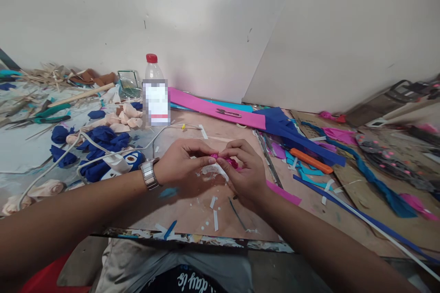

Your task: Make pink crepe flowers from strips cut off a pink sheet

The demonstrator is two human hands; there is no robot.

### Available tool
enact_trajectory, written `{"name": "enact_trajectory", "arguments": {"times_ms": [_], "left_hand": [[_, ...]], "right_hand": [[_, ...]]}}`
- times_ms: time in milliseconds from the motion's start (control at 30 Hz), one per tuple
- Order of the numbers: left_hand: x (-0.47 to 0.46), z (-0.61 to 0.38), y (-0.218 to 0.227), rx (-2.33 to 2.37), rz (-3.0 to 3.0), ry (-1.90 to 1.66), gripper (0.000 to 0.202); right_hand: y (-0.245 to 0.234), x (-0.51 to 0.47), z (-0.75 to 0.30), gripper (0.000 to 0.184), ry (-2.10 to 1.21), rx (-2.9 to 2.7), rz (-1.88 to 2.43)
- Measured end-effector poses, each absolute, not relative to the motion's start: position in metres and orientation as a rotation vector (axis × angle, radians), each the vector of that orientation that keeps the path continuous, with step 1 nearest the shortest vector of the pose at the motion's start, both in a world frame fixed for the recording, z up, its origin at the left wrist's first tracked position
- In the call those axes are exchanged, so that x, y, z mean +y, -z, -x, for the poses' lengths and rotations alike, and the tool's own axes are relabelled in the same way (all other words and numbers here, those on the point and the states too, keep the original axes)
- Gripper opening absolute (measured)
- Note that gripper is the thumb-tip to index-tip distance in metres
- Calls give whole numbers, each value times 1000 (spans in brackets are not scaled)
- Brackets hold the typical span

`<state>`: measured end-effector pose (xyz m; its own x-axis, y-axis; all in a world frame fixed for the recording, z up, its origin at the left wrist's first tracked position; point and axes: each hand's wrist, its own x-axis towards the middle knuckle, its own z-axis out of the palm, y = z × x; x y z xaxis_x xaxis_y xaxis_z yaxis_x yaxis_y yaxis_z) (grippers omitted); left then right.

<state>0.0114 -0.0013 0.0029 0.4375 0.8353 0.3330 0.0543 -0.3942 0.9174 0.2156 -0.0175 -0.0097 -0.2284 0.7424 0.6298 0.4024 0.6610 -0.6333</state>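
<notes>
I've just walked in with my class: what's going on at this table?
A person pinches a small pink piece between the fingertips of the left hand and right hand, above the table. Beyond them, small scissors lie on a long pink strip, and a bottle stands to its left.

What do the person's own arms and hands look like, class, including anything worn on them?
Both the left hand and right hand are ungloved. No sleeve shows on either forearm. The left wrist wears a wide, silvery band with segmented links; no band shows on the right wrist.
</notes>
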Motion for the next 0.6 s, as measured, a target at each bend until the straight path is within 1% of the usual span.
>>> {"name": "enact_trajectory", "arguments": {"times_ms": [67,200,433,600], "left_hand": [[-1,-12,-1,744,-1735,-1047,12],[-1,-12,2,754,-1650,-1045,23],[2,-10,2,774,-1816,-1091,13],[2,-10,0,711,-1803,-1035,16]], "right_hand": [[9,-18,-215,1,-423,-1858,907],[9,-17,-215,1,-471,-1854,891],[10,-17,-216,4,-524,-1852,903],[11,-17,-215,7,-531,-1833,929]]}}
